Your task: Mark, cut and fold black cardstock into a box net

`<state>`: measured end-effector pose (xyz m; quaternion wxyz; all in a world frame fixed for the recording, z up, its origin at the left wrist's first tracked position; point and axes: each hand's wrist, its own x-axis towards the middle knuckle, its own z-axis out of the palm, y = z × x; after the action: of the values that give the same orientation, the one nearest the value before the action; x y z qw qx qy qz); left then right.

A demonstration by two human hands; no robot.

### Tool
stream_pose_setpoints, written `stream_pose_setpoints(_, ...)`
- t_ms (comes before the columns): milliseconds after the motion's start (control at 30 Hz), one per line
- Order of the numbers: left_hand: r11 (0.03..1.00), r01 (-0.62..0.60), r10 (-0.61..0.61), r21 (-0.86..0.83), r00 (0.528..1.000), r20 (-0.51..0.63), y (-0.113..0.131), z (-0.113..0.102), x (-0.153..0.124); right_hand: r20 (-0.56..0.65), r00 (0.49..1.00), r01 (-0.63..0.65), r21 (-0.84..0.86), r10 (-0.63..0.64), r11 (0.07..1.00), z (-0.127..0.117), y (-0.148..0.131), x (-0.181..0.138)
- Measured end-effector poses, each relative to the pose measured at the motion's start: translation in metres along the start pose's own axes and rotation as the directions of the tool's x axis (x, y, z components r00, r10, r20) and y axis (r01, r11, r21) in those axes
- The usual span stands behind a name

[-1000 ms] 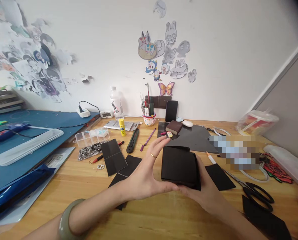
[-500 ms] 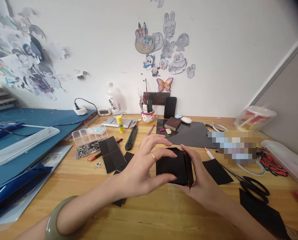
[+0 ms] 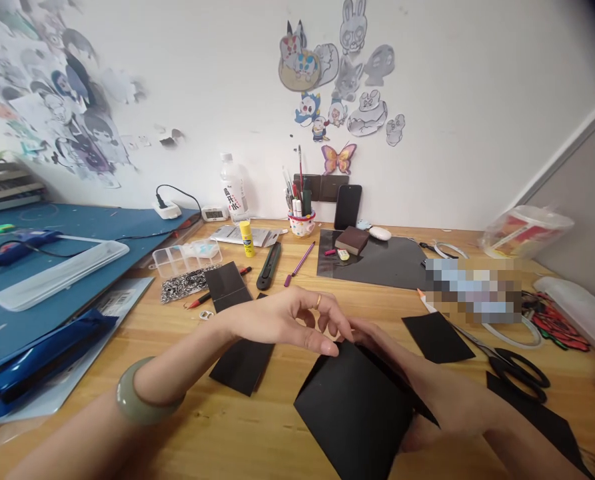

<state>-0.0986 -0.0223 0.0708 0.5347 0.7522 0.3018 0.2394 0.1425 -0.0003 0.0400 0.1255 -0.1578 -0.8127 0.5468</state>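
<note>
A folded black paper box (image 3: 354, 407) is tilted toward me above the front of the table. My right hand (image 3: 427, 387) wraps round its right side, with part of the fingers hidden behind it. At the box's upper corner, the thumb and curled fingers of my left hand (image 3: 304, 320) close on the edge. Left of the box, black paper pieces (image 3: 242, 367) lie partly under my left wrist. Another black paper piece (image 3: 437, 337) rests to the right, by black-handled scissors (image 3: 520, 373).
A utility knife (image 3: 268, 267), a glue stick (image 3: 247, 239) and a purple pen (image 3: 300, 265) lie or stand behind my hands. Farther back are a pen cup (image 3: 302, 223), a bottle (image 3: 234, 193) and a phone (image 3: 348, 207). A blue mat (image 3: 97, 230) covers the left side.
The box has turned and tilted, coming down and nearer to me. My left hand has shifted from across its face to its upper corner. The view has moved slightly.
</note>
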Motion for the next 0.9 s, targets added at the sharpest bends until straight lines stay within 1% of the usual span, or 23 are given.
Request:
stream_pose_setpoints(167, 0.974, 0.073, -0.061, -0.214, 0.996, 0.06, -0.011, 0.003, 0.004, 0.072, 0.997, -0.013, 0.158, 0.002, 0.987, -0.001, -0.002, 0.003)
stream_pose_setpoints(233, 0.947, 0.083, -0.075, -0.312, 0.996, 0.038, -0.014, 0.005, 0.005, 0.079, 0.997, -0.02, 0.192, 0.005, 0.981, -0.003, -0.001, 0.003)
stream_pose_setpoints(333, 0.91, 0.052, -0.074, -0.411, 0.996, -0.038, -0.018, 0.009, 0.006, 0.076, 0.997, -0.046, 0.218, 0.03, 0.975, -0.005, 0.002, 0.001)
stream_pose_setpoints(433, 0.899, 0.013, -0.056, -0.437, 0.995, -0.086, -0.022, 0.013, 0.008, 0.061, 0.997, -0.062, 0.268, 0.048, 0.961, -0.007, 0.008, 0.0)
stream_pose_setpoints(500, 0.901, -0.006, -0.046, -0.435, 0.993, -0.108, -0.024, 0.015, 0.009, 0.033, 0.998, -0.053, 0.291, 0.046, 0.955, -0.008, 0.013, 0.001)
stream_pose_setpoints(567, 0.907, -0.025, -0.039, -0.42, 0.989, -0.143, -0.025, 0.015, 0.009, -0.007, 0.997, -0.071, 0.309, 0.077, 0.948, -0.009, 0.019, 0.002)
stream_pose_setpoints(633, 0.918, -0.042, -0.038, -0.395, 0.98, -0.194, -0.026, 0.013, 0.009, -0.06, 0.992, -0.089, 0.336, 0.115, 0.938, -0.012, 0.024, 0.005)
stream_pose_setpoints(667, 0.924, -0.046, -0.042, -0.379, 0.974, -0.222, -0.026, 0.011, 0.01, -0.104, 0.988, -0.074, 0.338, 0.115, 0.938, -0.014, 0.025, 0.006)
stream_pose_setpoints(700, 0.932, -0.048, -0.047, -0.359, 0.967, -0.252, -0.027, 0.01, 0.01, -0.177, 0.979, -0.035, 0.327, 0.098, 0.944, -0.017, 0.026, 0.007)
stream_pose_setpoints(733, 0.941, -0.047, -0.052, -0.335, 0.958, -0.281, -0.027, 0.008, 0.01, -0.285, 0.956, 0.025, 0.293, 0.062, 0.956, -0.019, 0.025, 0.008)
stream_pose_setpoints(767, 0.95, -0.044, -0.056, -0.308, 0.95, -0.308, -0.027, 0.006, 0.011, -0.419, 0.908, 0.084, 0.226, 0.019, 0.97, -0.02, 0.024, 0.008)
stream_pose_setpoints(800, 0.96, -0.04, -0.057, -0.277, 0.941, -0.332, -0.026, 0.005, 0.011, -0.562, 0.827, 0.12, 0.123, -0.03, 0.985, -0.02, 0.021, 0.009)
stream_pose_setpoints(833, 0.969, -0.036, -0.054, -0.243, 0.934, -0.353, -0.026, 0.004, 0.012, -0.681, 0.727, 0.12, -0.005, -0.092, 0.993, -0.018, 0.018, 0.009)
stream_pose_setpoints(867, 0.978, -0.032, -0.047, -0.205, 0.928, -0.371, -0.025, 0.004, 0.013, -0.749, 0.642, 0.084, -0.141, -0.162, 0.986, -0.015, 0.014, 0.009)
stream_pose_setpoints(900, 0.986, -0.029, -0.037, -0.163, 0.921, -0.388, -0.024, 0.005, 0.014, -0.762, 0.605, 0.024, -0.273, -0.231, 0.962, -0.01, 0.01, 0.01)
